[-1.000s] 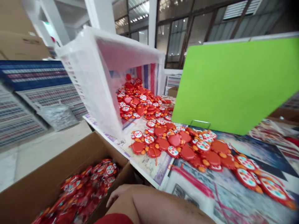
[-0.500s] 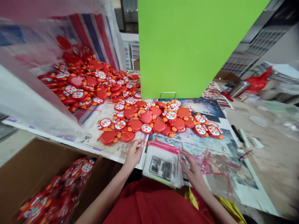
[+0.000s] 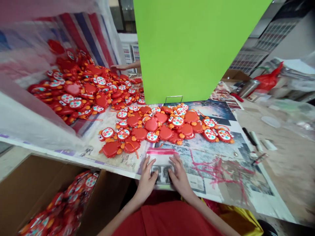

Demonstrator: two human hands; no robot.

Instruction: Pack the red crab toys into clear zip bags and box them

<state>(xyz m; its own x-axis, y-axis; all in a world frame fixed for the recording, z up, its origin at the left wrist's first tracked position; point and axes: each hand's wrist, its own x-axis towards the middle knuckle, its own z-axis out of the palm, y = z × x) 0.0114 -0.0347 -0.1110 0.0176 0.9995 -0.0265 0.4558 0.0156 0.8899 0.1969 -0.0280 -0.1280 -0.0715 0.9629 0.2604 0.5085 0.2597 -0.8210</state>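
- The cardboard box stood left of and below the table edge, with bagged toys in it.
- The heap of red toys lay just beyond both hands; its nearest piece sat ahead and to the left, closer to the left hand.
- The left hand curled over the left side of the bag stack, holding it.
- The bag stack lay flat at the near table edge between the hands, its long axis pointing away from the person and its pink zip end farthest.
- The right hand clasped the stack's right side, fingers on top.
- Loose pink strips lay near, to the right.
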